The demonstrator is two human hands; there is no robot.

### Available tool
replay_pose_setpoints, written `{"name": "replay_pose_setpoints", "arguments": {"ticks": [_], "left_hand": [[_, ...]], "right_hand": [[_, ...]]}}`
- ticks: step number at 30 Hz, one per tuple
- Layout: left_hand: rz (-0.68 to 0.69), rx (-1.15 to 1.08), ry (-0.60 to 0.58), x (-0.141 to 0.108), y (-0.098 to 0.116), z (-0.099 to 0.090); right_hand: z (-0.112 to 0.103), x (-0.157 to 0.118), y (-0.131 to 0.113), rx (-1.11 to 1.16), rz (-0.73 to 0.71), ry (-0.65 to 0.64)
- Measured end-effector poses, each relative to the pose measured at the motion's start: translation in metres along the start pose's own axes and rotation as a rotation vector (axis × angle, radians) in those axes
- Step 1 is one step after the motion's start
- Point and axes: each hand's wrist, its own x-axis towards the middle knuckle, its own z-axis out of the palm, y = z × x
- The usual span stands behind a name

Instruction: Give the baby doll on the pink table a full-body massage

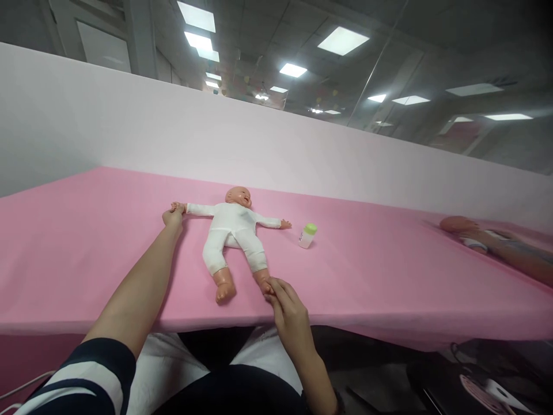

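Observation:
A baby doll [234, 222] with a white cloth body lies on its back on the pink-covered table [367, 276], its head toward the wall and its arms spread wide. My left hand [173, 215] is closed around the doll's hand at the left. Near the table's front edge, my right hand [288, 308] pinches the doll's foot on the right side between thumb and fingers. The other foot rests free on the cloth. Just beyond the doll's right-side hand stands a small clear bottle [307, 236] with a green cap, slightly apart from it.
Behind the table runs a white low wall [259, 138] with glass above it. At the far right edge lies a second doll [475, 233], blurred, with what looks like an arm alongside. Below the table on the right is a dark object [458, 386] with cables.

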Motion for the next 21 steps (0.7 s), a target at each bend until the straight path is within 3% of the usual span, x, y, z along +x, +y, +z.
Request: {"name": "replay_pose_setpoints", "arguments": {"ticks": [2, 4, 9, 13, 17, 21], "left_hand": [[0.087, -0.003, 0.012, -0.009, 0.006, 0.004], [0.295, 0.008, -0.036, -0.022, 0.013, 0.008], [0.997, 0.207, -0.463, -0.066, 0.015, 0.019], [1.372, 0.519, -0.697, -0.087, 0.007, 0.021], [1.501, 0.621, -0.767, -0.087, 0.004, 0.020], [1.407, 0.543, -0.694, -0.086, 0.006, 0.018]], "right_hand": [[-0.004, 0.009, -0.005, -0.019, -0.025, 0.050], [-0.008, 0.025, -0.010, -0.036, -0.050, 0.082], [0.004, 0.077, -0.016, 0.004, -0.035, 0.027], [0.038, 0.110, -0.009, 0.088, 0.026, -0.008], [0.064, 0.122, -0.004, 0.206, 0.058, -0.011], [0.060, 0.118, -0.006, 0.230, 0.078, 0.007]]}}
